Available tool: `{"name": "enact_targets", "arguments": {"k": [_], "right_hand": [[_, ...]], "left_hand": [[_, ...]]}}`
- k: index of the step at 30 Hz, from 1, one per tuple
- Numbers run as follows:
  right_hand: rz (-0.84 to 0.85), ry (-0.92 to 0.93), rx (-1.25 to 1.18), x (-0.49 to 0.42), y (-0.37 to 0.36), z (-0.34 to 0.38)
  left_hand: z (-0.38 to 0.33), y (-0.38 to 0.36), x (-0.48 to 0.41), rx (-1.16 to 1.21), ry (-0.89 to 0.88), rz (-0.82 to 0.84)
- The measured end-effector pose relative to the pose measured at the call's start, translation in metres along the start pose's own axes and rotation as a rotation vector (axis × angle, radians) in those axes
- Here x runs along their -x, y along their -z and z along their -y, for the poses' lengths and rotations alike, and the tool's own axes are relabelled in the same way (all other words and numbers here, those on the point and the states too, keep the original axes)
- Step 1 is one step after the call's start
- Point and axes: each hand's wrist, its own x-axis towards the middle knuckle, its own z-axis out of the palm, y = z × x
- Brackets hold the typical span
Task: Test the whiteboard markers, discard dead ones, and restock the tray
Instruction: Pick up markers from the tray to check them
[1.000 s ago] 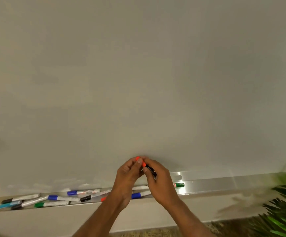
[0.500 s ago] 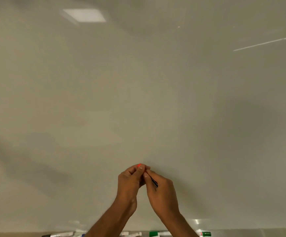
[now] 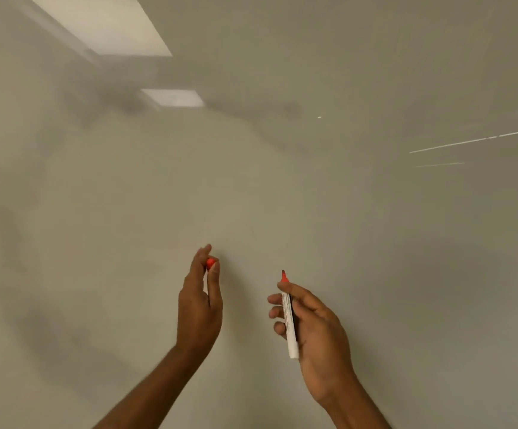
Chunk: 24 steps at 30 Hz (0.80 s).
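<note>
My right hand has its fingers curled round the white barrel of the marker. The marker is nearly upright, with the bare red tip pointing up and clear of the fingers. My left hand is raised beside it and apart from it, back toward the camera, pinching the red cap between thumb and fingertips. Both forearms rise from the bottom edge and spread slightly apart.

Behind the hands, the whiteboard fills the view. I see no ink on it near the tip, only grey smudges and the reflection of ceiling panels. I cannot tell whether the tip touches the surface. The tray is out of view.

Assessment: the step in hand is the test stroke. To do it well, I would tilt the barrel so the tip meets the board squarely, then draw one firm, short line on a clean patch, away from the smudges, so that a faint mark reads plainly. The cap should be kept pinched and ready, since losing it would dry out a good marker.
</note>
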Motion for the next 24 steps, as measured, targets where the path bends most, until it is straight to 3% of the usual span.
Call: {"name": "enact_targets", "arguments": {"k": [4,11,16,24], "right_hand": [[0.076,-0.039,-0.150,-0.016,-0.017,0.014],[-0.074,0.294,0.318,-0.061,-0.057,0.023],[-0.204,0.526,0.395,-0.088,-0.080,0.026],[-0.212,0.719,0.640,-0.136,-0.090,0.018]], "left_hand": [[0.005,0.009,-0.035,-0.147,-0.135,0.032],[0.030,0.014,-0.078,-0.340,-0.328,0.060],[0.041,0.014,-0.085,-0.395,-0.455,0.029],[0.047,0.009,-0.087,-0.405,-0.526,0.015]]}}
